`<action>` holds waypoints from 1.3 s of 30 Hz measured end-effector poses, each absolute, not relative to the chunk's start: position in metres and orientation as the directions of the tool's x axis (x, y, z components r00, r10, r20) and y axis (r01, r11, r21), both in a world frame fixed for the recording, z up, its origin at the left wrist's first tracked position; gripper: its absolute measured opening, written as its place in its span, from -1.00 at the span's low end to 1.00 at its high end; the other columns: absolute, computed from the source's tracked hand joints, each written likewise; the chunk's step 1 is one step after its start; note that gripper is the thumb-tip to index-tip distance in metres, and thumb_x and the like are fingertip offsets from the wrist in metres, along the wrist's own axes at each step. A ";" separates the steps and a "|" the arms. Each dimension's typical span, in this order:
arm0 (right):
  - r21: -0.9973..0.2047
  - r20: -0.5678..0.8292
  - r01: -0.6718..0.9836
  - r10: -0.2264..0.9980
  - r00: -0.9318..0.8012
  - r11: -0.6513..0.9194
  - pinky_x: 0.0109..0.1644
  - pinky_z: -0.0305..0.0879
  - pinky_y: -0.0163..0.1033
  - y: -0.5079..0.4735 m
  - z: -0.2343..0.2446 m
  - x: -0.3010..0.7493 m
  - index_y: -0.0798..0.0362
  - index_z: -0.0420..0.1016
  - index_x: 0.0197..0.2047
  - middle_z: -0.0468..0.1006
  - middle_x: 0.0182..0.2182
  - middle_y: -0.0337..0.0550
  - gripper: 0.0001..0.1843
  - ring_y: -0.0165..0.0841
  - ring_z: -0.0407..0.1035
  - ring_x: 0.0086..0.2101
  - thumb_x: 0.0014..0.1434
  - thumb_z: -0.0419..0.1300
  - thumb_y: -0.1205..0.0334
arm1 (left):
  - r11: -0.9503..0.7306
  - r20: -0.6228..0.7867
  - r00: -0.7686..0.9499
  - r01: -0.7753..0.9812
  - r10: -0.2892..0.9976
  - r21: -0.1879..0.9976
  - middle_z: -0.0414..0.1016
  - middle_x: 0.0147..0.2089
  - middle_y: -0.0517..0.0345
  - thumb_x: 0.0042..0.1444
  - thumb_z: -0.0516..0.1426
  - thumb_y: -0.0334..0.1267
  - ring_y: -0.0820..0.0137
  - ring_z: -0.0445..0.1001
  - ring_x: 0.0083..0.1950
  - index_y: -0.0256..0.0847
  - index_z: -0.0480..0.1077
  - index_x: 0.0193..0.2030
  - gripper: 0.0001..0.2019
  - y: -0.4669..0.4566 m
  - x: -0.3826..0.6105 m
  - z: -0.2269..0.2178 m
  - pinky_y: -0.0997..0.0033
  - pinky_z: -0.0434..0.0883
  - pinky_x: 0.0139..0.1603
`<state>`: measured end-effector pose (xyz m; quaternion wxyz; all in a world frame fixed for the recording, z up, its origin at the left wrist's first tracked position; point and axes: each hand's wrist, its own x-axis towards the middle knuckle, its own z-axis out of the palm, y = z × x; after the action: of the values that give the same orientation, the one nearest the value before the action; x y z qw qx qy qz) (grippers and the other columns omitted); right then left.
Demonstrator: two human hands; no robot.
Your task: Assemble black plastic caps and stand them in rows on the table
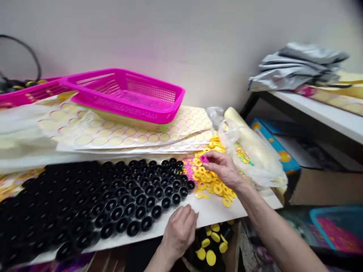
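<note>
My right hand [222, 166] pinches a small bright pink piece [203, 159] between thumb and fingertips. It is over a pile of yellow plastic rings [211, 181] and beside many tiny pink beads [188, 169]. At the table's front edge, my left hand [180, 228] is curled closed; whatever its fingers may hold is hidden. Rows of round black cups [140, 200], their hollow sides up, cover the table [210, 211] to the left of both hands.
A pink basket [124, 102] rests on sticker sheets [187, 130] behind the cups. Clear plastic bags [261, 162] lie to the right. Below the front edge, a box holds black pieces with yellow discs [211, 257]. A shelf [320, 113] with grey bags [297, 68] juts in at right.
</note>
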<state>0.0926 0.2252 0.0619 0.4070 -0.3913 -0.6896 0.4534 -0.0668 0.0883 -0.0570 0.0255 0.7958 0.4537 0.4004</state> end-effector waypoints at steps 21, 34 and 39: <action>-0.778 0.278 0.616 0.811 0.515 -0.124 0.07 0.06 0.08 0.290 0.038 0.275 0.07 0.29 -0.44 0.38 -0.07 0.15 -0.65 0.07 0.10 0.08 -0.20 0.36 0.12 | -0.507 0.170 0.523 0.852 0.835 -0.131 0.52 -0.28 -0.14 0.23 -0.05 -0.21 0.05 0.37 -0.01 -0.34 0.45 -0.23 -0.70 0.295 0.083 0.044 -0.14 0.18 0.08; -0.884 0.297 0.468 0.781 0.549 0.007 -0.38 0.22 -0.29 0.327 0.041 0.297 0.06 0.24 -0.52 0.28 -0.58 -0.38 -0.75 -0.44 0.24 -0.50 -0.07 0.28 0.24 | -0.466 0.173 0.479 0.878 0.861 -0.111 0.27 0.15 -0.26 0.13 -0.02 -0.30 0.05 0.32 0.04 -0.36 0.19 0.19 -0.54 0.291 0.074 0.032 -0.08 0.29 -0.02; -0.972 0.216 0.212 0.720 0.659 0.098 -0.53 0.20 -0.35 0.335 0.047 0.306 0.04 0.17 -0.51 0.20 -0.65 -0.45 -0.70 -0.51 0.20 -0.62 -0.07 0.28 0.18 | -0.444 0.138 0.446 0.895 0.884 -0.050 0.16 0.24 -0.33 0.16 -0.03 -0.06 -0.06 0.13 0.24 -0.39 0.12 0.23 -0.42 0.294 0.075 0.028 -0.37 0.07 0.14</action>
<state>0.3062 0.3354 0.0475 0.6460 -0.6420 -0.3629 0.1969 0.0750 0.2936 0.0278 -0.0576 0.8483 0.5243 0.0457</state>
